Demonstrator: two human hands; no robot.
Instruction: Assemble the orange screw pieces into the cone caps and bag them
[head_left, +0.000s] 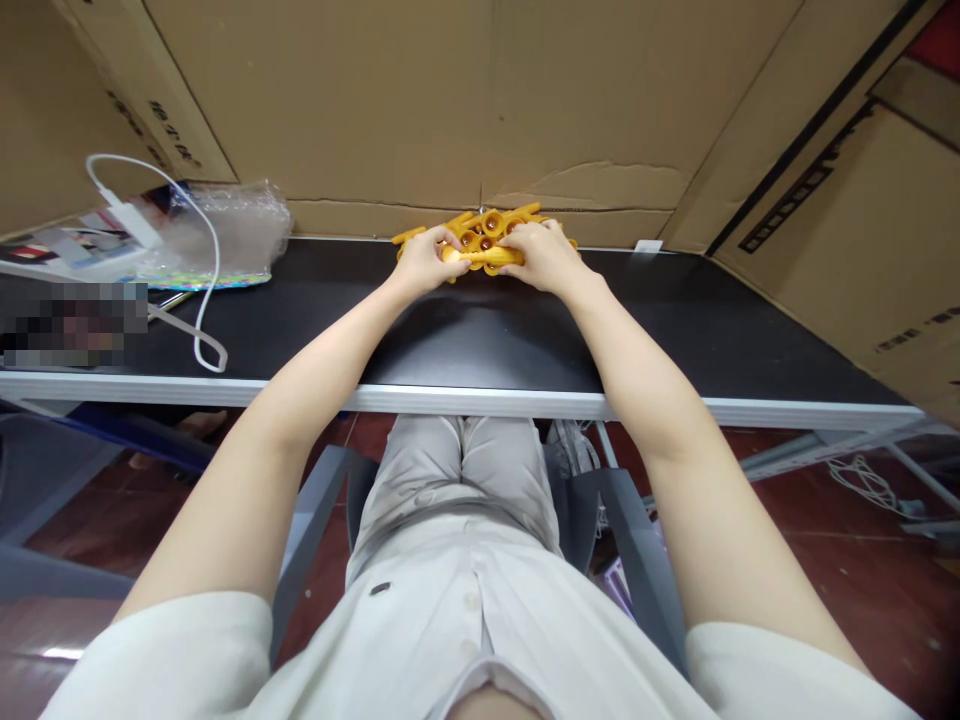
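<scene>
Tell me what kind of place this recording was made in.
Probably a makeshift workstation in a storeroom or small workshop: a black table with a pale edge, walled in by large brown cardboard sheets, where both hands grip a cluster of yellow plastic parts.

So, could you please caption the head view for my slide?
Left hand and right hand grip a yellow plastic piece on a black table, cardboard behind.

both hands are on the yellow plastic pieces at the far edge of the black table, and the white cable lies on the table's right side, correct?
Not quite. In the head view the white cable lies on the left side of the black table. The left hand and right hand do rest on the yellow plastic pieces.
</scene>
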